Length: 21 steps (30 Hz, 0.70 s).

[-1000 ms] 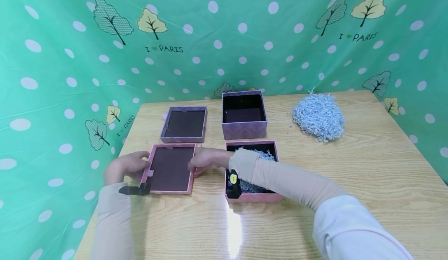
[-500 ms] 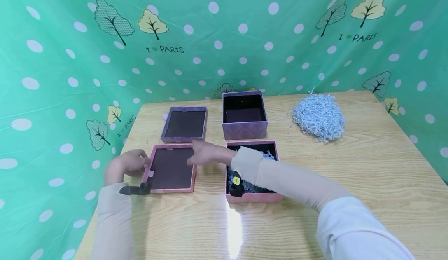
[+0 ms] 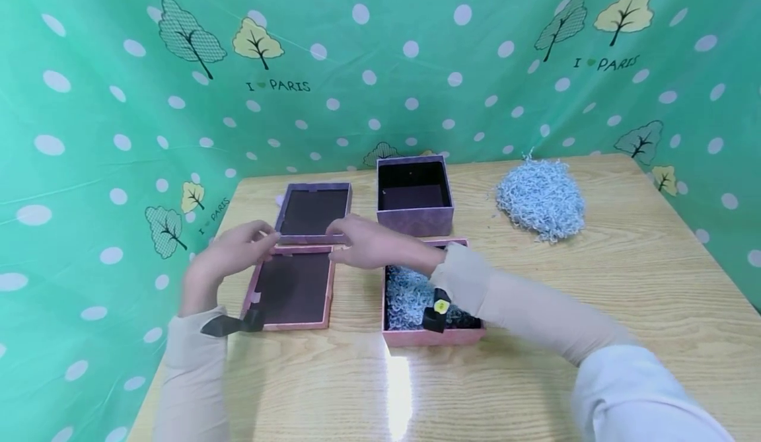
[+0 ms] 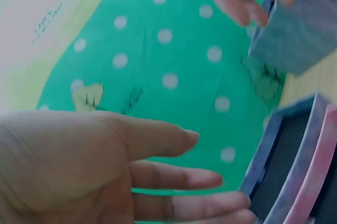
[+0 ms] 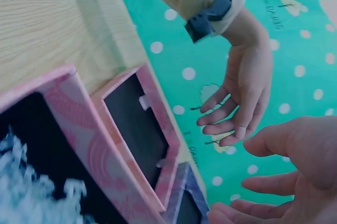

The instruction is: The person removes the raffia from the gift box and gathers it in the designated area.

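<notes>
Both hands are raised over the table with relaxed, spread fingers and nothing in them. My left hand (image 3: 238,252) is above the upper left corner of the shallow pink lid (image 3: 295,291), near the purple lid (image 3: 315,212) behind it. Over the gap between the lids and the pink box (image 3: 433,339) is my right hand (image 3: 376,241), its fingertips near the purple lid's front right corner. Light blue shredded paper (image 3: 407,296) lies in the pink box, partly hidden by the right forearm. Both lids lie with their dark insides up.
A purple box (image 3: 415,222) with a dark inside stands open behind the pink box. A loose pile of blue shredded paper (image 3: 541,199) sits at the back right of the wooden table (image 3: 333,389). A green dotted cloth (image 3: 380,52) hangs behind.
Both hands have come off the pink lid's sides and moved up and away, toward the purple lid. The right hand has also shifted right. The pink lid now lies close against the purple one.
</notes>
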Tool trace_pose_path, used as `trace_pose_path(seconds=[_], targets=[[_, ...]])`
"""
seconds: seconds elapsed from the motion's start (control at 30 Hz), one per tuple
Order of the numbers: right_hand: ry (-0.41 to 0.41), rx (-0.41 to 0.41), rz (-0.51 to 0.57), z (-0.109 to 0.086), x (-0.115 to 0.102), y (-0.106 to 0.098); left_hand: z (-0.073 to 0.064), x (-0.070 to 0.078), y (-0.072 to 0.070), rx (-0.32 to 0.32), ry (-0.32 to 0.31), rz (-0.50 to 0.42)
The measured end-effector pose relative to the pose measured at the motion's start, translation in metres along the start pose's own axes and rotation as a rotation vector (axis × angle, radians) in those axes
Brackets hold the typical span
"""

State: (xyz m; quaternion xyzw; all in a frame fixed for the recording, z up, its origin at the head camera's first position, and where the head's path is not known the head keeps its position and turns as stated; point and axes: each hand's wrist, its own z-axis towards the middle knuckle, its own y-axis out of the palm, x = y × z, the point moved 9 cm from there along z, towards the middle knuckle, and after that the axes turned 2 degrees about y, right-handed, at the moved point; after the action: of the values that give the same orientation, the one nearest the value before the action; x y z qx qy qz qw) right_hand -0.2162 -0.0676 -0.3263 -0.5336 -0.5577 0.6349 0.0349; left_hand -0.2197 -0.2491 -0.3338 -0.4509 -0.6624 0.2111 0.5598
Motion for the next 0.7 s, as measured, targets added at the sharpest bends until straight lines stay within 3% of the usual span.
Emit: trace_pose_path(seconds=[0.2,0.37,0.7], targets=[[-0.007,0.065,0.082,-0.020,0.018,-0.021,0.006,0.034,0.007,0.041,0.096,-0.151],[-0.008,0.117,0.110,-0.037,0.035,-0.033,0.014,0.056,0.018,0.046,0.169,-0.216],[-0.026,0.154,0.205,-0.065,0.058,-0.042,0.022,0.086,0.048,-0.067,0.241,-0.436]])
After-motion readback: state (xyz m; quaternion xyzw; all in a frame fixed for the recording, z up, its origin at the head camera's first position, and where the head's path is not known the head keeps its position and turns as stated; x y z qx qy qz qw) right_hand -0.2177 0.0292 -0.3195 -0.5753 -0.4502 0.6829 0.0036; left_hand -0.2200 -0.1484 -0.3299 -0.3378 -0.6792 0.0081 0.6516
